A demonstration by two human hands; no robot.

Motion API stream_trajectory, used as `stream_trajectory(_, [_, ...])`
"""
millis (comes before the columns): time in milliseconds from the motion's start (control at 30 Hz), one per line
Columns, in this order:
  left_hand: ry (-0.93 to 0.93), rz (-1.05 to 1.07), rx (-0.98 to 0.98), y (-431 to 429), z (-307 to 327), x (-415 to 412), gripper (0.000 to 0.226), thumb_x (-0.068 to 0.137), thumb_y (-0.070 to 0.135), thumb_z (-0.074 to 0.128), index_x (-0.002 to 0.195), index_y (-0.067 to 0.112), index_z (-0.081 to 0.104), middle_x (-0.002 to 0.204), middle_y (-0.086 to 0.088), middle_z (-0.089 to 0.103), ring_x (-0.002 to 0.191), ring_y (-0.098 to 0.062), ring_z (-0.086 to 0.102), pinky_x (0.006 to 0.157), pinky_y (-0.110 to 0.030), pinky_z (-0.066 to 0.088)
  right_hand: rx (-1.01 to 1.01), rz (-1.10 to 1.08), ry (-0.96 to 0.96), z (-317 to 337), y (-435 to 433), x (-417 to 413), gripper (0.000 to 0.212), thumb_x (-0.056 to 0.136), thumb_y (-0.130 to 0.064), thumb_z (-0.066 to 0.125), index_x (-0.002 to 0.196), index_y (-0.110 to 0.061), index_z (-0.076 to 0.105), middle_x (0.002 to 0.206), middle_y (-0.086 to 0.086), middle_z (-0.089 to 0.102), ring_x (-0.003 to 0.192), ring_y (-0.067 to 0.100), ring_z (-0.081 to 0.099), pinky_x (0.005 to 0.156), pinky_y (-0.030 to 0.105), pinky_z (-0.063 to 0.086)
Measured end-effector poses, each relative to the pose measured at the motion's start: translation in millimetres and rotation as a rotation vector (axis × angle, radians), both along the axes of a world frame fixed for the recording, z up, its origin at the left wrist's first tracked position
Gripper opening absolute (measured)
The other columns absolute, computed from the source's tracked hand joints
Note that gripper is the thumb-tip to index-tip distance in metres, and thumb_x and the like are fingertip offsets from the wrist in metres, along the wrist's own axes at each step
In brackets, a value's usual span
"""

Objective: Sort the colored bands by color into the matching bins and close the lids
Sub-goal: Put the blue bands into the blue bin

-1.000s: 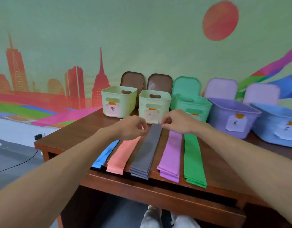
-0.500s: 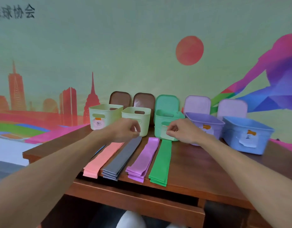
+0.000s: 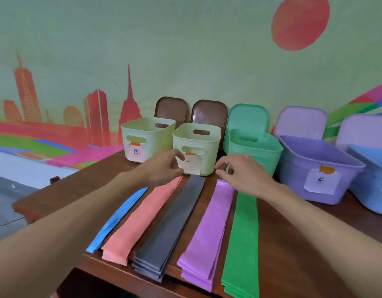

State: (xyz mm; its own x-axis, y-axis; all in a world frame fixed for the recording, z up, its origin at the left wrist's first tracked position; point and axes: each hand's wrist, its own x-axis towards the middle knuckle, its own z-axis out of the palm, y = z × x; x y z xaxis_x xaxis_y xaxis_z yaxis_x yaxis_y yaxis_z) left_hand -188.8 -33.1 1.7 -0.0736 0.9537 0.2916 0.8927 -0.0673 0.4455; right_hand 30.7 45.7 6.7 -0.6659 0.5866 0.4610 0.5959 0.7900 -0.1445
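Since half a second ago both hands lift slightly off the strips. We see left hand (image 3: 164,168) and right hand (image 3: 239,175) loosely curled, pinching nothing. Gray bands (image 3: 175,224) lie between them, long axis 1-to-7 o'clock; left hand nearer.

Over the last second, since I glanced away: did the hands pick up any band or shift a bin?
No. The left hand and right hand moved apart slightly at the far ends of the band stacks, both empty with fingers curled. Only the camera view swung. Stacks, bins and leaning lids stayed put.
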Motion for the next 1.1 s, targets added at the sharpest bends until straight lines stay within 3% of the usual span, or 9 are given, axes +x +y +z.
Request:
stream_trajectory(100, [0.033, -0.067, -0.024, 41, -14, -29, 0.030, 0.090, 0.026, 0.057, 0.119, 0.018, 0.052, 0.090, 0.002, 0.063, 0.078, -0.010, 0.058, 0.064, -0.022, 0.043, 0.064, -0.010, 0.006, -14, 27, -23, 0.018, 0.090, -0.034, 0.052, 0.097, -0.026, 0.067, 0.089, -0.012, 0.063, 0.079, 0.006, 0.055, 0.068, 0.025, 0.046])
stream_trajectory(167, [0.092, -0.110, -0.056, 62, -18, -41, 0.025, 0.091, 0.028, 0.056, 0.114, 0.019, 0.057, 0.091, 0.004, 0.063, 0.080, -0.010, 0.058, 0.068, -0.022, 0.043, 0.048, -0.013, -0.020, -19, 43, -31, 0.017, 0.091, -0.035, 0.054, 0.096, -0.025, 0.067, 0.089, -0.012, 0.062, 0.078, 0.006, 0.053, 0.063, 0.020, 0.039])
stream_trajectory(233, [0.091, -0.136, -0.092, 77, -18, -47, 0.020, 0.091, 0.028, 0.056, 0.109, 0.020, 0.060, 0.090, 0.005, 0.061, 0.083, -0.012, 0.059, 0.070, -0.022, 0.042, -0.001, -0.025, -0.064, -19, 57, -39, 0.017, 0.090, -0.037, 0.055, 0.096, -0.025, 0.066, 0.086, -0.012, 0.060, 0.077, 0.008, 0.051, 0.061, 0.022, 0.035])
stream_trajectory(400, [0.022, -0.213, -0.281, 78, 12, -55, 0.012, 0.088, 0.022, 0.056, 0.094, 0.019, 0.066, 0.087, 0.005, 0.065, 0.081, -0.012, 0.061, 0.072, -0.022, 0.046, -0.264, -0.044, -0.175, 12, 61, -51, 0.018, 0.088, -0.036, 0.058, 0.094, -0.022, 0.067, 0.074, -0.014, 0.055, 0.073, 0.007, 0.050, 0.069, 0.030, 0.046])
stream_trajectory(533, [-0.071, -0.176, -0.420, 58, 64, -75, 0.014, 0.088, 0.019, 0.055, 0.094, 0.015, 0.066, 0.089, 0.001, 0.067, 0.084, -0.017, 0.062, 0.078, -0.030, 0.050, -0.499, -0.073, -0.238, 62, 44, -70, 0.018, 0.088, -0.034, 0.058, 0.098, -0.022, 0.068, 0.082, -0.009, 0.065, 0.078, 0.011, 0.059, 0.074, 0.033, 0.051])
stream_trajectory(667, [-0.091, -0.146, -0.534, 25, 112, -112, 0.009, 0.089, 0.022, 0.055, 0.093, 0.023, 0.063, 0.086, 0.005, 0.063, 0.080, -0.016, 0.061, 0.073, -0.027, 0.049, -0.644, -0.101, -0.278, 114, 22, -101, 0.020, 0.088, -0.031, 0.058, 0.101, -0.019, 0.069, 0.089, -0.005, 0.069, 0.082, 0.014, 0.062, 0.078, 0.035, 0.054])
stream_trajectory(800, [-0.043, -0.122, -0.577, 8, 151, -161, 0.013, 0.088, 0.022, 0.054, 0.093, 0.024, 0.065, 0.089, 0.005, 0.064, 0.081, -0.012, 0.059, 0.078, -0.025, 0.048, -0.719, -0.132, -0.265, 149, -1, -132, 0.020, 0.089, -0.030, 0.057, 0.098, -0.018, 0.070, 0.095, -0.004, 0.069, 0.086, 0.014, 0.062, 0.080, 0.038, 0.054])
stream_trajectory(1000, [-0.094, -0.095, -0.609, 9, 142, -196, 0.018, 0.088, 0.020, 0.053, 0.100, 0.020, 0.066, 0.093, 0.005, 0.061, 0.084, -0.012, 0.056, 0.079, -0.024, 0.046, -0.777, -0.191, -0.252, 149, -9, -168, 0.017, 0.089, -0.023, 0.052, 0.093, -0.016, 0.067, 0.086, -0.008, 0.061, 0.083, 0.012, 0.056, 0.066, 0.025, 0.044])
stream_trajectory(1100, [-0.169, -0.054, -0.608, 19, 123, -193, 0.020, 0.088, 0.016, 0.055, 0.105, 0.017, 0.065, 0.095, 0.004, 0.061, 0.087, -0.013, 0.057, 0.080, -0.022, 0.044, -0.814, -0.216, -0.271, 136, 4, -179, 0.018, 0.091, -0.024, 0.051, 0.099, -0.017, 0.065, 0.099, -0.004, 0.064, 0.093, 0.014, 0.058, 0.075, 0.027, 0.046])
